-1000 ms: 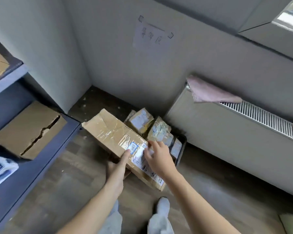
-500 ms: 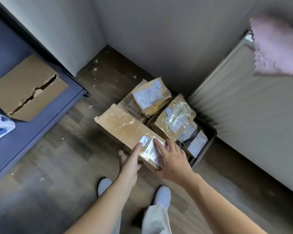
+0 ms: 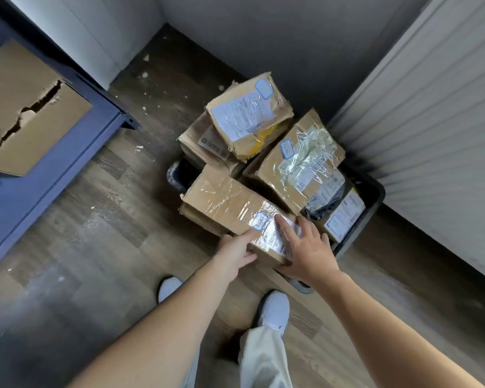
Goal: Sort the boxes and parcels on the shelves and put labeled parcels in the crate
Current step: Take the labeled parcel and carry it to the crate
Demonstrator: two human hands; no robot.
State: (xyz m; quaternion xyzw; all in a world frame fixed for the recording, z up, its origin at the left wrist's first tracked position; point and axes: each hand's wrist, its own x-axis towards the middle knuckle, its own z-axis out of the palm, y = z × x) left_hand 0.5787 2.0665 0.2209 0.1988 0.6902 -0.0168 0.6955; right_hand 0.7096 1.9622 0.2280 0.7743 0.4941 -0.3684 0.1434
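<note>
1. Wood floor [image 3: 95,233]: runs from the near edge into the far corner.
2. Radiator [image 3: 431,121]: along the right wall.
3. Blue shelf [image 3: 53,163]: at left, carrying a torn cardboard box [image 3: 25,116].
4. Dark crate [image 3: 374,194]: on the floor, between shelf and radiator, close to the radiator. It holds several labelled parcels, piled above the rim:
   - crumpled parcel [image 3: 249,113], far side;
   - tape-wrapped parcel [image 3: 300,161], right of centre;
   - small parcel [image 3: 345,217], near right corner.
5. Taped box [image 3: 224,200]: lies across the near left part of the crate, touching the parcels beyond it. Its white label [image 3: 275,239] is at the near end.
6. Left hand [image 3: 235,247]: pinches the box's near end, thumb on top, fingers curled below.
7. Right hand [image 3: 308,250]: fingers straight and spread, resting flat on the label end.
</note>
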